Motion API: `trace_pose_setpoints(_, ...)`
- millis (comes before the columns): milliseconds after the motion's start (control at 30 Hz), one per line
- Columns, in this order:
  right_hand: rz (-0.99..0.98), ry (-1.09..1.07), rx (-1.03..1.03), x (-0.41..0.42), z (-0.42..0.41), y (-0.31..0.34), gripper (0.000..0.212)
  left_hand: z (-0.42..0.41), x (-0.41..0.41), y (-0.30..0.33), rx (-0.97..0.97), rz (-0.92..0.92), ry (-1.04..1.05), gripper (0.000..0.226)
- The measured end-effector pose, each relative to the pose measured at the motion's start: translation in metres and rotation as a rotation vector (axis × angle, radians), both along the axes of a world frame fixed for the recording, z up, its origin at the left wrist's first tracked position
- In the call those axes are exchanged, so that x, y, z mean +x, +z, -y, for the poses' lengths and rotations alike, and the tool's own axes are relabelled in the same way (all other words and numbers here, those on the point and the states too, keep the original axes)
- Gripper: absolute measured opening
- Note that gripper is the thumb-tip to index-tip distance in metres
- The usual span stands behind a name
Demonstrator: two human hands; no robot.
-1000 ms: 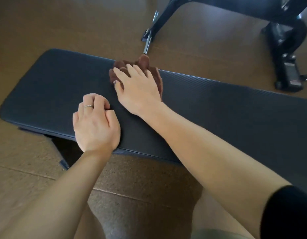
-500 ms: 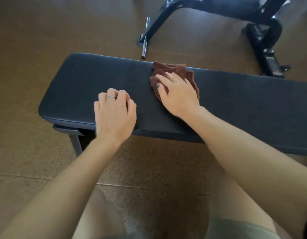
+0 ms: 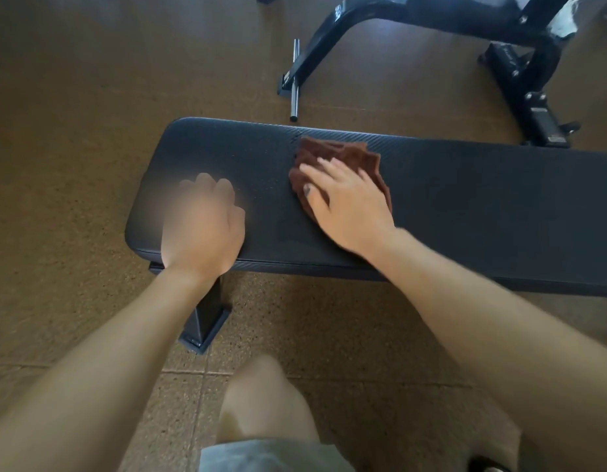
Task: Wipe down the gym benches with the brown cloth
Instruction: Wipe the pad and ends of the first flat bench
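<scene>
The long, flat gym bench with its dark grey textured vinyl pad (image 3: 465,206) runs across the view from left of centre out past the right edge, standing on a speckled brown rubber floor (image 3: 74,131). To wipe it well, the stroke should probably run along the pad's length in overlapping lanes, with steady flat pressure, taking in the rounded left end and the near and far edges where sweat tends to collect. The part of the pad reaching off to the right likely needs covering too.

Behind the bench stands a black steel frame of another piece of gym equipment (image 3: 414,15), with a short chrome bar (image 3: 295,80) at its foot; judging by the task, other benches wait their turn.

The crumpled brown cloth (image 3: 343,155) lies on the pad near its far edge, left of the pad's visible middle. It would do better spread wider, so more fabric meets the vinyl.

The right hand (image 3: 349,202) lies flat on the cloth, fingers extended and slightly spread, pressing it down onto the pad rather than gripping it.

The left hand (image 3: 203,226) rests on the pad's left end, apparently bracing. It is badly blurred, so I cannot tell how far its fingers are curled; nothing shows in its grasp.
</scene>
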State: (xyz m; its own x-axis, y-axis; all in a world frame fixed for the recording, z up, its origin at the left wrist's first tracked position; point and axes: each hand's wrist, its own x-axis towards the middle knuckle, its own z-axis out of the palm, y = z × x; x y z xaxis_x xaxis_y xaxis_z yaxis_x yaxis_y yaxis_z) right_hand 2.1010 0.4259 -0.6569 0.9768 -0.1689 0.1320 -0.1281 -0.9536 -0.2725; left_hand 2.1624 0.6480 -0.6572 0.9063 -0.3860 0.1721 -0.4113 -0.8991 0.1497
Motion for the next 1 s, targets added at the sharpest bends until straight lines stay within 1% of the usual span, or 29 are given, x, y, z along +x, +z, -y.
trace_pose_setpoints(67,-0.034,-0.086,0.031,0.039,0.003,0.001,0.049,-0.001,0.0,0.0,-0.004,-0.009,-0.013,0.04)
trace_pose_setpoints(133,-0.047,-0.154,0.033,0.05,-0.003,0.0,0.049,-0.002,0.0,0.002,-0.007,-0.014,-0.012,0.038)
trace_pose_setpoints(167,-0.037,-0.16,0.028,0.043,-0.01,-0.001,0.05,-0.002,0.001,0.002,-0.011,-0.022,-0.009,0.035)
trace_pose_setpoints(233,0.007,-0.107,0.025,0.007,-0.032,-0.002,0.05,-0.003,0.001,0.002,-0.018,-0.038,-0.008,0.033)
trace_pose_setpoints(333,0.011,-0.015,0.024,-0.043,-0.069,-0.006,0.05,-0.003,0.0,0.006,-0.022,-0.046,-0.019,0.046)
trace_pose_setpoints(400,0.003,0.016,0.032,-0.045,-0.072,-0.007,0.049,-0.002,-0.001,0.007,-0.032,-0.055,-0.015,0.051)
trace_pose_setpoints(467,-0.002,0.044,0.034,-0.024,-0.064,-0.005,0.049,-0.001,-0.001,0.006,-0.028,-0.054,-0.012,0.048)
trace_pose_setpoints(533,-0.003,0.07,0.025,0.015,-0.056,-0.004,0.048,-0.002,0.001,0.004,-0.033,-0.054,-0.007,0.042)
trace_pose_setpoints(633,-0.024,-0.011,0.05,0.082,-0.062,-0.002,0.048,-0.003,0.001,0.0,-0.042,-0.034,-0.001,0.037)
trace_pose_setpoints(700,-0.029,-0.031,0.053,0.1,-0.071,0.0,0.049,-0.004,0.003,-0.002,-0.05,-0.02,-0.004,0.034)
trace_pose_setpoints(767,-0.007,0.009,0.06,0.087,-0.077,0.001,0.048,-0.003,0.004,-0.002,-0.048,-0.009,-0.006,0.031)
trace_pose_setpoints(833,0.029,0.059,0.085,0.052,-0.083,0.0,0.047,-0.004,0.002,-0.003,-0.057,0.002,-0.023,0.031)
trace_pose_setpoints(900,0.022,0.084,0.105,0.023,-0.088,-0.002,0.047,-0.006,-0.001,-0.004,-0.072,0.029,-0.063,0.033)
trace_pose_setpoints(1000,-0.003,0.111,0.116,0.033,-0.081,0.0,0.046,-0.005,-0.001,-0.003,-0.091,0.036,-0.065,0.031)
